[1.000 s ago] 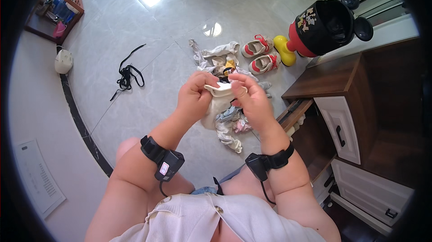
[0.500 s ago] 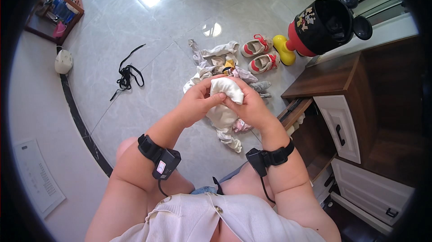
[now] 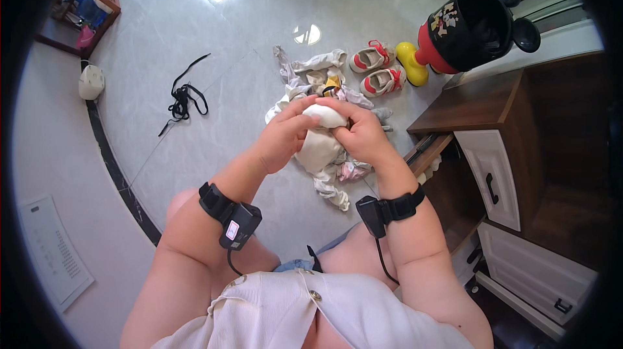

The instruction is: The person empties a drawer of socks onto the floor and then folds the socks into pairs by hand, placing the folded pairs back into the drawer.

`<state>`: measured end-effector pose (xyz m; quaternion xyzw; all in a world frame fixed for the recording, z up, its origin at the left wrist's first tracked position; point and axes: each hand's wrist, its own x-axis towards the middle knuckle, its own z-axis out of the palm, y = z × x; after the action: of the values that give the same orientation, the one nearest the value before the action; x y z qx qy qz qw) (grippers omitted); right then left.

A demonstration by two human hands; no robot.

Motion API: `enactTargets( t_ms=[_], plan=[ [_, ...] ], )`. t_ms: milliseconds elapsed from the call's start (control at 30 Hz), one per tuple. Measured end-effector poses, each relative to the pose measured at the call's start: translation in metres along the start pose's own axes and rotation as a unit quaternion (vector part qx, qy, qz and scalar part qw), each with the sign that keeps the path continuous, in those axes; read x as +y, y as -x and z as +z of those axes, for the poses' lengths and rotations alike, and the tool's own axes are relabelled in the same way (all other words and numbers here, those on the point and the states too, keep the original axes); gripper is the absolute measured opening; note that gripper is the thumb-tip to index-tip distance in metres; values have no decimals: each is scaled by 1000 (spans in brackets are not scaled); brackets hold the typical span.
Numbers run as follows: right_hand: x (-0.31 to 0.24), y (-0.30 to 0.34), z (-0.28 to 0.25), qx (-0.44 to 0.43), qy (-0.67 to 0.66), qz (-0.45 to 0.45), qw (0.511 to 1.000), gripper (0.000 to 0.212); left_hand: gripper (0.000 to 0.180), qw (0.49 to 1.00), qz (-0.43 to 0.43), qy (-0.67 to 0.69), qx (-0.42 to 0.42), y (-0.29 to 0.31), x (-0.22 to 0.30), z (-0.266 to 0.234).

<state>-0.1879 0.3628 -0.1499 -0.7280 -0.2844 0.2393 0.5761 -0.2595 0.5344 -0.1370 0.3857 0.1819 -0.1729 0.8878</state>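
Note:
A rounded bundle of white socks (image 3: 326, 115) is held between my two hands above the floor. My left hand (image 3: 285, 135) closes on its left side, thumb lying across the front. From the right, my right hand (image 3: 363, 135) curls its fingers over the top, with its thumb tucked against the lower edge. Below and beyond lies a loose heap of socks (image 3: 321, 61) in white, grey and yellow. Under my hands a cream cloth bundle (image 3: 318, 152) rests in that heap, with a pink piece (image 3: 354, 170) beside it.
Two cream-and-red sneakers (image 3: 383, 81) stand right of the heap, near a black-and-red bin (image 3: 461, 31) with yellow feet. A brown cabinet (image 3: 467, 102) with a pulled-out drawer is close on my right. A tangled black cord (image 3: 185, 102) lies on the floor at left.
The white bundle has gone from a flat, open-looking fold to a rounder shape. My right fingers have come over its top, and my right thumb has tucked in.

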Motion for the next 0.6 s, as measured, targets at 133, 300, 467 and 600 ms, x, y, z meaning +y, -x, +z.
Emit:
enactTargets(
  t_ms=[133,300,467,600],
  plan=[
    [5,-5,12,18,96,-70,993,57,48,996,28,-87,17,-7,-5,-11],
    [19,-4,12,74,-146,51,985,44,49,998,28,-56,16,-12,-4,-9],
    [15,2,4,-76,-403,283,867,36,49,994,30,-108,14,-10,-8,-11],
    [0,1,16,-25,-362,268,893,30,49,988,81,-127,42,-12,-16,-9]
  ],
)
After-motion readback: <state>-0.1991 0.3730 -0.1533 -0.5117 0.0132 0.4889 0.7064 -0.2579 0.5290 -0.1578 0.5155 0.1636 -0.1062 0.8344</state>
